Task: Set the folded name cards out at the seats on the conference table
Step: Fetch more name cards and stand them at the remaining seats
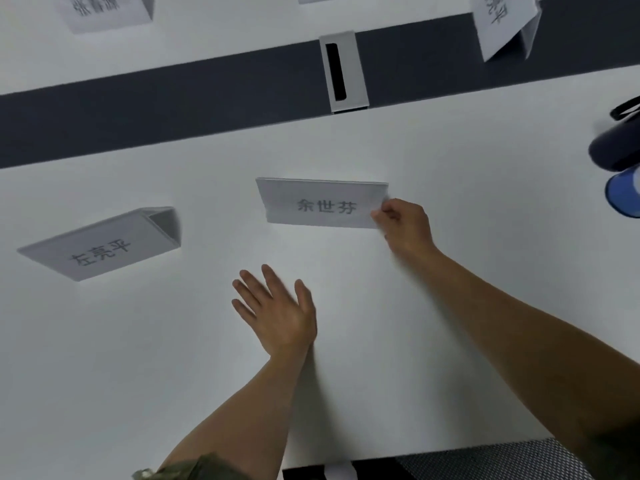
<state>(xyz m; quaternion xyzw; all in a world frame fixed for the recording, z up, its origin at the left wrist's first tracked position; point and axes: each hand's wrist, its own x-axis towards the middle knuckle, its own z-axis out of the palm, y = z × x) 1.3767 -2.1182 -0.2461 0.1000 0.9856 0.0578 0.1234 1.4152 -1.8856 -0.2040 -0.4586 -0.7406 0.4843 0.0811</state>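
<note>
A name card [322, 204] is pinched at its right edge by the right hand [405, 225] on the worktop [450, 150], the left hand [277, 308] is kept spread, and a straightening seems needed next.

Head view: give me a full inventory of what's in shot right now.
White folded paper name card: one, white with dark print, mid-table.
Other folded name cards: three, white; near left, far left, far right.
White conference table: one, fills the view.
Dark grey strip: one, across the table.
Grey cable box with black slot: one, on the strip.
Dark navy rounded object: one, right edge, unidentifiable.
Blue object: one, just below it.
Grey mesh chair: one, bottom edge.
Left hand: fingers spread, near side of the mid-table card.
Right hand: pinches that card's right edge.
</note>
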